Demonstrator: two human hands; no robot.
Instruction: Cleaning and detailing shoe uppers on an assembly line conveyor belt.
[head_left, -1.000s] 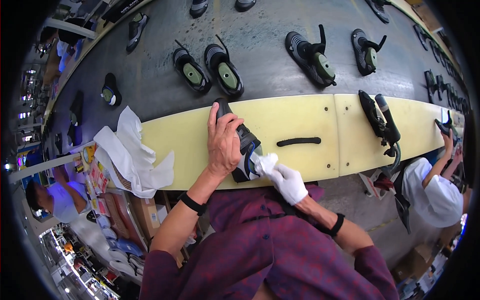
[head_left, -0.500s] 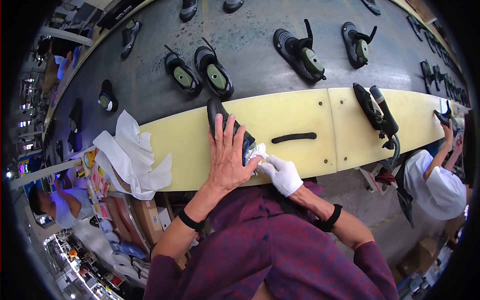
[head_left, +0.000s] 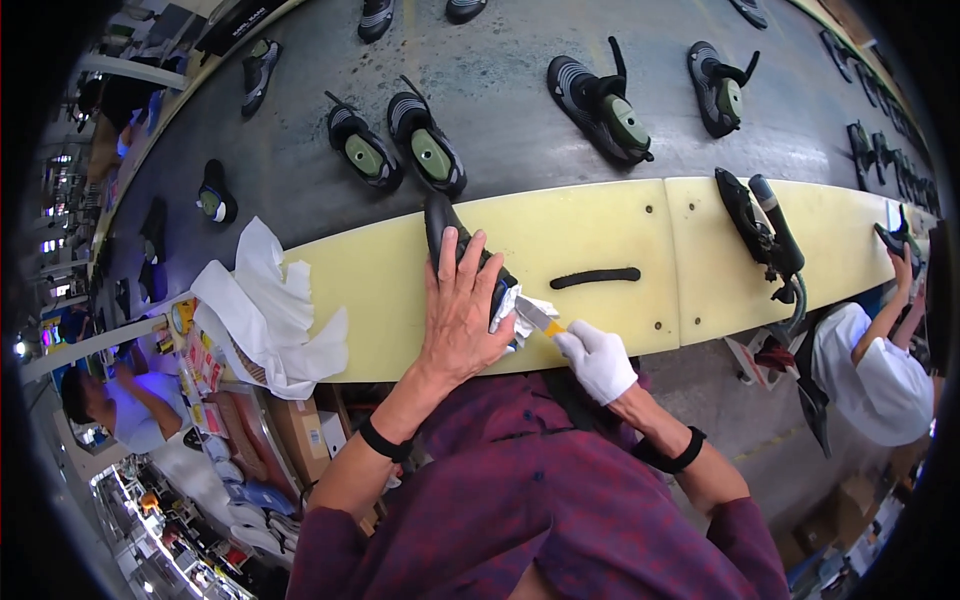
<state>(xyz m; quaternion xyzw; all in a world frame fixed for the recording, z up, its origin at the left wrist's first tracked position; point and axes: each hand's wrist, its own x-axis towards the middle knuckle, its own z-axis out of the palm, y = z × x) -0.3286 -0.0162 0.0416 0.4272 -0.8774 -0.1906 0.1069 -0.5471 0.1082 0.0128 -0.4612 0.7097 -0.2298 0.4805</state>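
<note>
- While the left hand (head_left: 458, 320) lies flat with fingers spread over the black shoe (head_left: 452, 240), it presses the shoe down on the pale yellow bench strip (head_left: 600, 240); the palm is open, not clamped.
- The shoe's long axis runs from the far upper left toward the near right, its near end hidden under the palm.
- The white-gloved right hand (head_left: 598, 360) is closed on a small yellow-handled tool (head_left: 540, 320), whose tip points left at the shoe's near end, beside a crumpled white wad (head_left: 515, 312).
- The right hand sits just right of the shoe; the left is on top, so nearer.
- A white cloth (head_left: 265, 315) lies well to the left.
- 2 shoes with green inserts (head_left: 400, 150) sit on the grey belt beyond.
</note>
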